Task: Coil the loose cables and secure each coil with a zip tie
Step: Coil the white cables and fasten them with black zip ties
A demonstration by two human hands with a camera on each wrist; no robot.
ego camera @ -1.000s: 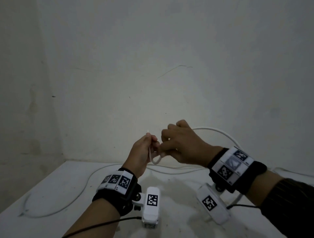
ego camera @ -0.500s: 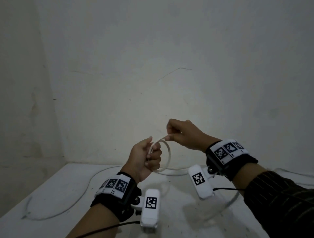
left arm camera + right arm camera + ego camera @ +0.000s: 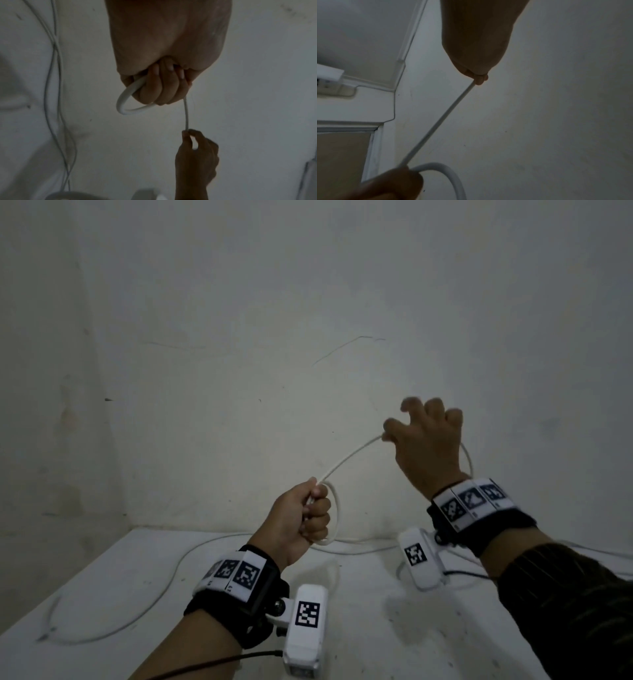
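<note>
My left hand [image 3: 308, 515] is raised above the table and grips a small loop of white cable [image 3: 337, 515] in its fist; the left wrist view shows that loop [image 3: 126, 102] curling out under my curled fingers [image 3: 164, 86]. From the fist a straight stretch of the same cable [image 3: 349, 458] runs up and right to my right hand [image 3: 404, 433], which pinches it between thumb and forefinger, the other fingers spread. In the right wrist view the cable [image 3: 440, 121] runs taut from my pinching fingertips [image 3: 479, 79] down to the left fist [image 3: 393, 182]. Behind the right hand the cable arcs down toward the table.
More white cable [image 3: 137, 607] lies in long loose curves across the white table [image 3: 376, 645], which stands against a plain wall [image 3: 308, 337] at the back and left. No zip tie is visible.
My right hand has slid up and to the right along the cable, away from the left fist, drawing a straight length taut. The left hand has kept its grip on the small loop.
</note>
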